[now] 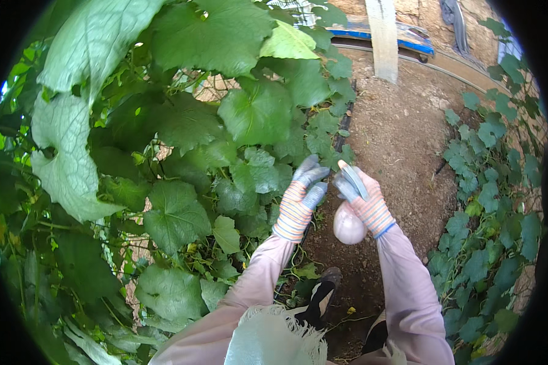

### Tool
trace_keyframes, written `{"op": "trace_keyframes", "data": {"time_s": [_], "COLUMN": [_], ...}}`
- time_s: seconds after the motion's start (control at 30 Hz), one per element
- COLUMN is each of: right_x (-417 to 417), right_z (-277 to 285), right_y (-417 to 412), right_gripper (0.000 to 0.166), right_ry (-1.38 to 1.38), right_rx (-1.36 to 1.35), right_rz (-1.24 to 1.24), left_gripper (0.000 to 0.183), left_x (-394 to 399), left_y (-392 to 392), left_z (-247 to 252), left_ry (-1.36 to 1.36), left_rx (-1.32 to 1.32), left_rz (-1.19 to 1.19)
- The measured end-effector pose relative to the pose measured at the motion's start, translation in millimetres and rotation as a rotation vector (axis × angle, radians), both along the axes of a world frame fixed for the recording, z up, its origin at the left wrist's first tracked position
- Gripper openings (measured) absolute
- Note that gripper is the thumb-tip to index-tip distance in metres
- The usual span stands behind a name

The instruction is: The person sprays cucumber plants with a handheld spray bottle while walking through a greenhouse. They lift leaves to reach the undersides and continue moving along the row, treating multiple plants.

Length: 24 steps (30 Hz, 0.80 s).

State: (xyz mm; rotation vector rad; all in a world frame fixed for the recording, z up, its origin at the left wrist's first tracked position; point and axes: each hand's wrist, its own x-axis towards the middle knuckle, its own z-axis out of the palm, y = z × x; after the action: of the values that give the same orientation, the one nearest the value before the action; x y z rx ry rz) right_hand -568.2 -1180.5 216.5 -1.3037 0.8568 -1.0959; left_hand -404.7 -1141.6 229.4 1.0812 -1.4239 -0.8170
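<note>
Both my hands are in striped knit gloves with grey-blue coated fingers, held out over the dirt path beside the vines. My left hand (303, 198) has its fingers bent and a little apart, close to the lower leaves (255, 169), with nothing visible in it. Just to its right is my right hand (360, 196), a slim grey-blue strip or tool (354, 180) lying along its fingers; its exact kind cannot be told. A pale pinkish, rounded ball-like thing (350, 224) hangs under the right palm, and how it is held is hidden.
Dense broad-leaved vines (178, 214) fill the left; more vines (479, 255) line the right. A black drip hose (345, 123) runs along the path's left edge. Ahead stand a pale post (383, 41) and a blue-edged wheeled platform (413, 43). My shoe (331, 276) is below.
</note>
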Motion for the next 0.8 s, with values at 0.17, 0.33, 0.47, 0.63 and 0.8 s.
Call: {"op": "trace_keyframes", "data": {"time_s": [0.17,0.33,0.47,0.63,0.8], "right_x": [-15.3,-14.1,-1.6,15.1,-0.2], "right_z": [-22.1,-52.3,-73.6,-98.2,-114.9], "right_y": [11.9,25.9,28.5,27.9,24.5], "right_gripper": [0.035,0.038,0.041,0.052,0.073], "right_ry": [-0.019,-0.259,-0.359,-0.599,-0.422], "right_rx": [-0.004,0.231,0.292,0.314,0.204], "right_rz": [0.031,0.041,0.089,-0.019,0.091], "left_gripper": [0.022,0.017,0.015,0.086,0.026], "left_x": [-14.3,9.5,27.6,-25.7,-48.1], "left_y": [11.2,43.5,63.7,74.8,50.5], "left_z": [-9.2,-11.1,-20.6,-81.8,-122.8], "left_ry": [0.035,-0.061,-0.169,-0.150,1.171], "left_rx": [0.013,-0.292,-0.047,0.378,1.070], "left_rz": [0.201,0.564,0.430,-0.158,-0.058]}}
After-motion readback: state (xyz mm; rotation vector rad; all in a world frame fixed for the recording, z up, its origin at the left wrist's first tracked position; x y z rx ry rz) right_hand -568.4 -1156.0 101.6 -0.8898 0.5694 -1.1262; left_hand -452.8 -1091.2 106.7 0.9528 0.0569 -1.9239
